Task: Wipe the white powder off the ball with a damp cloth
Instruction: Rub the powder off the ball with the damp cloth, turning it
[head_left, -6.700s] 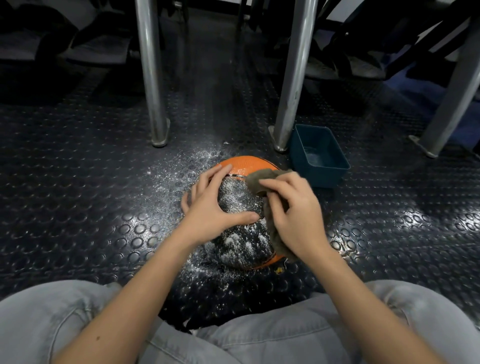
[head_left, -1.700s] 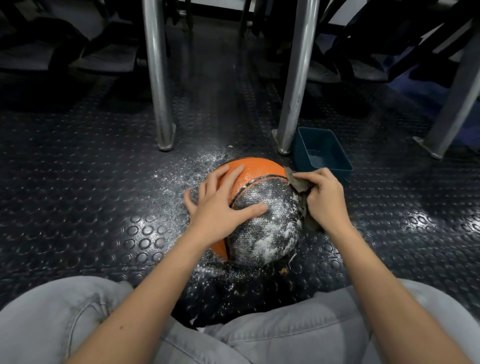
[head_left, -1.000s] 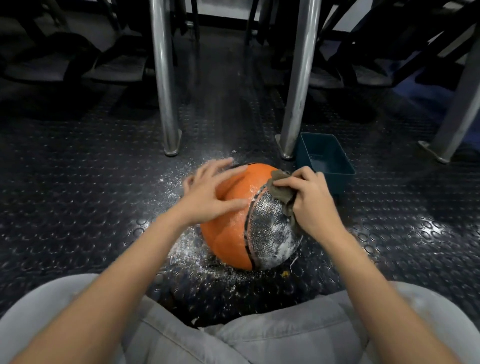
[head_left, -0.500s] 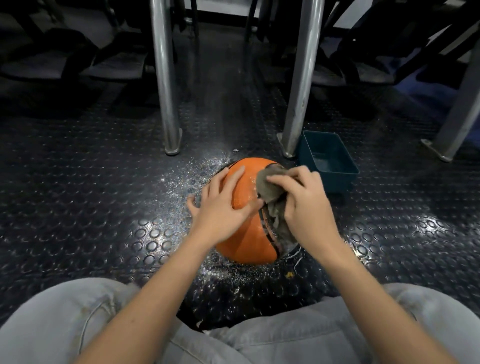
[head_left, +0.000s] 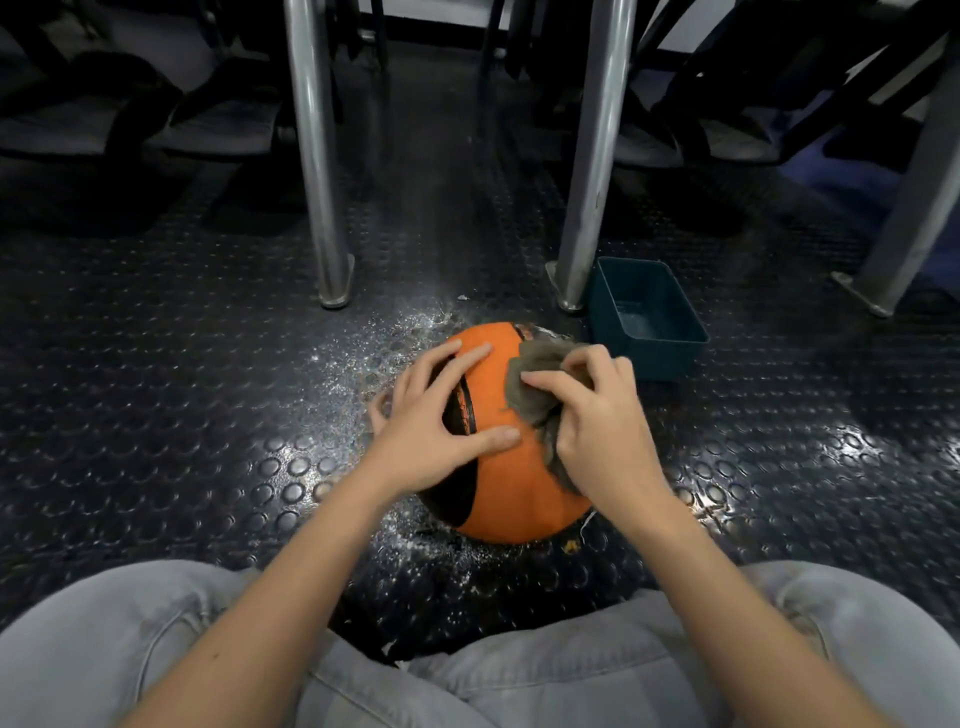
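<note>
The ball (head_left: 514, 483) is seen on the studded floor (head_left: 182, 364) amid scattered powder (head_left: 384, 343), steadied by the left hand (head_left: 431, 431) with fingers spread flat, while a cloth (head_left: 535, 364), possibly damp, is gripped against its top by the right hand (head_left: 597, 431) with fingers curled.

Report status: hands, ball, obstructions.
Left hand spread on ball, steadying. Right hand grips cloth against ball's upper right. Facing side orange; powder on floor. Blue tub behind, not obstructing.
</note>
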